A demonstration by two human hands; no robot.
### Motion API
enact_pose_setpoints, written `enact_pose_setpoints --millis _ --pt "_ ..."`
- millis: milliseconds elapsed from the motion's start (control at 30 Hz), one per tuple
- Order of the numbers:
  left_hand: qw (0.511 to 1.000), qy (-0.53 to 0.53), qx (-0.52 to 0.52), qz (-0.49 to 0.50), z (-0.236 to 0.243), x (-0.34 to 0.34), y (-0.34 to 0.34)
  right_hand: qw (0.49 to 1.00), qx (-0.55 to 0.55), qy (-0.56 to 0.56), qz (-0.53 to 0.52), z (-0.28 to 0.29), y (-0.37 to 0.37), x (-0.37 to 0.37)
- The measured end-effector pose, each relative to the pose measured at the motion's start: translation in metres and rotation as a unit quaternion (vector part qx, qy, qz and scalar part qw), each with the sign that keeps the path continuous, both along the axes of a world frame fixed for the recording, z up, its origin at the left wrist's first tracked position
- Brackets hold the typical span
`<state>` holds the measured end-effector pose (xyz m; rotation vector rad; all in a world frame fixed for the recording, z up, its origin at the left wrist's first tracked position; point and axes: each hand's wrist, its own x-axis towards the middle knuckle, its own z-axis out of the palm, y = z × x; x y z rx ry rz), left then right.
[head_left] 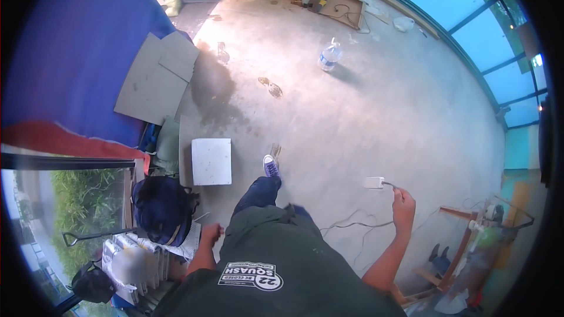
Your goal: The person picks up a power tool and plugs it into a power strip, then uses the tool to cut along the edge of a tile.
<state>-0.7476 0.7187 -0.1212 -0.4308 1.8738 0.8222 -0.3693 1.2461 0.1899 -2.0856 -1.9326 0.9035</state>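
Note:
Out to the right, my right hand [403,208] pinches a dark cord, which ends in a small white rectangular plug or power block [374,182] just beyond my fingers. My left hand [212,232] is low at my left side with its fingers curled; what it may hold is too small to make out. My dark-clad leg and purple sneaker [271,166] reach forward on the concrete floor [364,111]. A white square block [211,161] lies left of the shoe, and loose cables [364,223] trail across the floor below the white plug.
A water jug [330,56] stands ahead. Cardboard sheets [157,79], a navy backpack [160,208] and stacked packages [130,264] line the left. A wooden frame with clutter [458,213] is at lower right. A shallow box with tools [335,7] sits by the far windows. Wet footprints [271,87] mark the floor.

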Motion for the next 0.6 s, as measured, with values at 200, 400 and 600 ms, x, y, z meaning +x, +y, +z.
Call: enact_pose_setpoints --millis 200,400,600 --pt "0.974 0.180 0.138 -0.024 0.080 -0.158 0.258 0.998 0.034 0.045 0.014 0.040 0.155 -0.123" --pt "0.943 0.261 0.174 -0.105 0.119 -0.280 0.458 0.992 0.028 0.124 0.010 0.043 0.288 -0.245" --pt "0.950 0.119 0.164 -0.238 0.155 -0.342 0.660 0.986 -0.032 0.160 0.045 0.036 0.446 -0.387"
